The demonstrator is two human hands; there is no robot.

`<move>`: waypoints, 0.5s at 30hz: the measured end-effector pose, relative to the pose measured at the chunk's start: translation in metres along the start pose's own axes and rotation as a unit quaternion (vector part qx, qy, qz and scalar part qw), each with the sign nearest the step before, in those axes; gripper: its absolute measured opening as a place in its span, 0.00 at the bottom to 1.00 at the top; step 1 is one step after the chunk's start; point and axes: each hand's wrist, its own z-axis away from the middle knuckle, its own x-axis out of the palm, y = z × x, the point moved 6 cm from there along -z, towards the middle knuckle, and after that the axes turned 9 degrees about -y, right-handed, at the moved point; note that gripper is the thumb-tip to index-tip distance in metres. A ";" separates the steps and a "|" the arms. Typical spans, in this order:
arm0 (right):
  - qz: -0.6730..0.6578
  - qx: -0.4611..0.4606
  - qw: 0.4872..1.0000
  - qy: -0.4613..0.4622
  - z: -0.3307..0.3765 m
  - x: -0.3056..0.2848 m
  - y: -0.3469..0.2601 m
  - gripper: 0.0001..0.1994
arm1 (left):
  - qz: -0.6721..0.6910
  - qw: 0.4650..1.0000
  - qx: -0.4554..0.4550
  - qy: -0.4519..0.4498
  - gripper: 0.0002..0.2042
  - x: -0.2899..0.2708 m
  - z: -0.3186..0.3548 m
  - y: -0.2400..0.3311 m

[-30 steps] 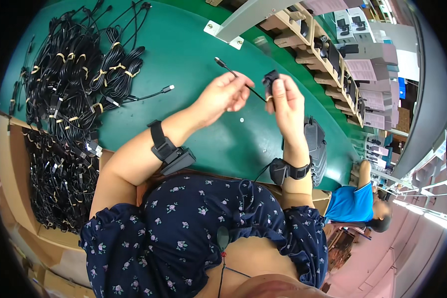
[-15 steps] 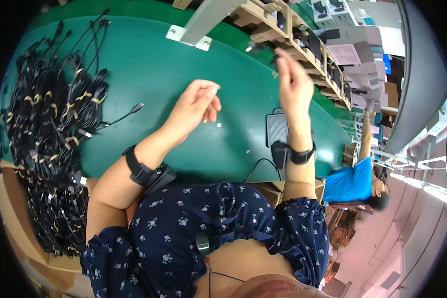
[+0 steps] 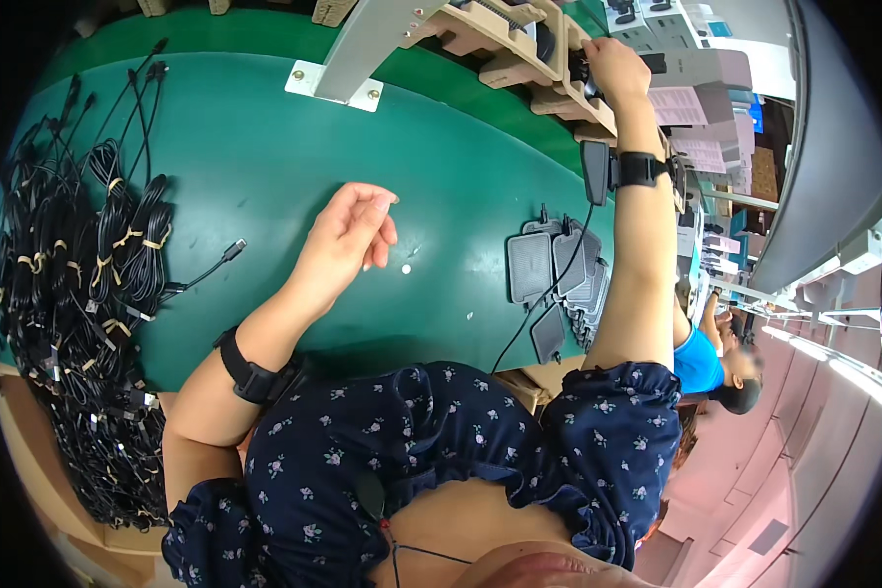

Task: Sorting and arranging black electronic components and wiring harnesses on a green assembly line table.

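Green mat [image 3: 265, 147] spreads below; right hand [image 3: 612, 69] reaches beyond it to the shelf trays [image 3: 519, 44], fingers closed on something dark, grip unclear. Left hand [image 3: 348, 235] hovers half-open, empty, above the mat. A trailing wrist cable [image 3: 549, 294] could snag the flat black pads [image 3: 549, 269]; bundled black cables [image 3: 78, 274] crowd the mat's left edge.

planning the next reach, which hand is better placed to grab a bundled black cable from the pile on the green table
Left. The left hand hovers open over the green table, nearer the bundled black cables; the right hand is up at the shelf.
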 end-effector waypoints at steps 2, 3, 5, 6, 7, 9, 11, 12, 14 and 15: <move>-0.029 -0.014 0.999 -0.015 -0.020 0.017 -0.005 0.20 | -0.001 1.000 -0.005 0.012 0.13 -0.003 0.002 -0.001; -0.026 -0.009 0.999 -0.017 -0.026 0.027 -0.002 0.20 | 0.000 1.000 -0.009 0.007 0.13 -0.002 0.000 -0.001; -0.186 0.106 0.972 0.098 -0.032 0.048 0.004 0.21 | 0.000 1.000 -0.016 0.009 0.13 -0.002 0.000 -0.002; -0.208 0.134 0.960 0.134 -0.029 0.054 0.010 0.21 | 0.003 1.000 -0.012 0.004 0.13 -0.001 -0.001 -0.002; -0.208 0.136 0.960 0.131 -0.031 0.063 0.014 0.21 | 0.004 1.000 -0.008 0.005 0.13 -0.001 0.001 -0.001; -0.287 0.095 0.928 0.219 -0.030 0.066 0.027 0.18 | 0.001 1.000 -0.010 0.004 0.13 0.001 0.003 0.000; -0.344 0.081 0.914 0.200 -0.032 0.076 0.034 0.17 | 0.005 1.000 -0.016 0.003 0.13 0.000 0.000 -0.002; -0.332 0.079 0.925 0.167 -0.030 0.084 0.038 0.17 | 0.003 1.000 -0.019 0.002 0.13 0.000 -0.001 -0.003; -0.323 0.055 0.937 0.123 -0.023 0.080 0.031 0.17 | -0.006 1.000 -0.019 0.007 0.13 0.000 0.002 -0.002; -0.326 0.054 0.936 0.121 -0.021 0.077 0.027 0.17 | -0.005 1.000 -0.021 0.008 0.12 0.001 0.004 -0.003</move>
